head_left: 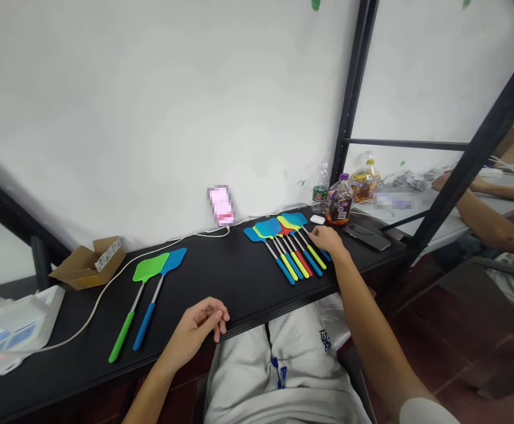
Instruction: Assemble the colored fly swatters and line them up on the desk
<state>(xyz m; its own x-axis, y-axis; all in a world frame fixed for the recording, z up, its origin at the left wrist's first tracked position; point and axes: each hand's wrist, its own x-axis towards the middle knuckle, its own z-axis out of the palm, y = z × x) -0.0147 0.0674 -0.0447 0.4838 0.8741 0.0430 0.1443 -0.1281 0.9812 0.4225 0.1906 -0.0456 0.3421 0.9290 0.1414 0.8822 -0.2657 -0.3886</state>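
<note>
Right hand [327,240]: laid across the handles of a fanned group of plastic fly swatters [268,228] on the black desk top [225,282], fingers together and slightly curled; whether a handle is pinched cannot be told. Left hand [199,328]: loosely curled and empty, resting at the desk top's near edge, with the fingers relaxed and apart from any swatter.

Swatter heads in the group are overlapped toward the wall, with the handles splayed toward the right hand, apparently so that they are kept together and within its reach. A green swatter [149,269] and a blue swatter [173,259] are laid side by side on the desk top, left of the group, nearest the left hand, seemingly set apart from the rest.

Also on the desk top: a dark smartphone [366,237], right of the right hand; a white earbud case [317,219], just behind the group; a water bottle [321,188], farther back; and a cardboard carton [86,265], at the far left.
</note>
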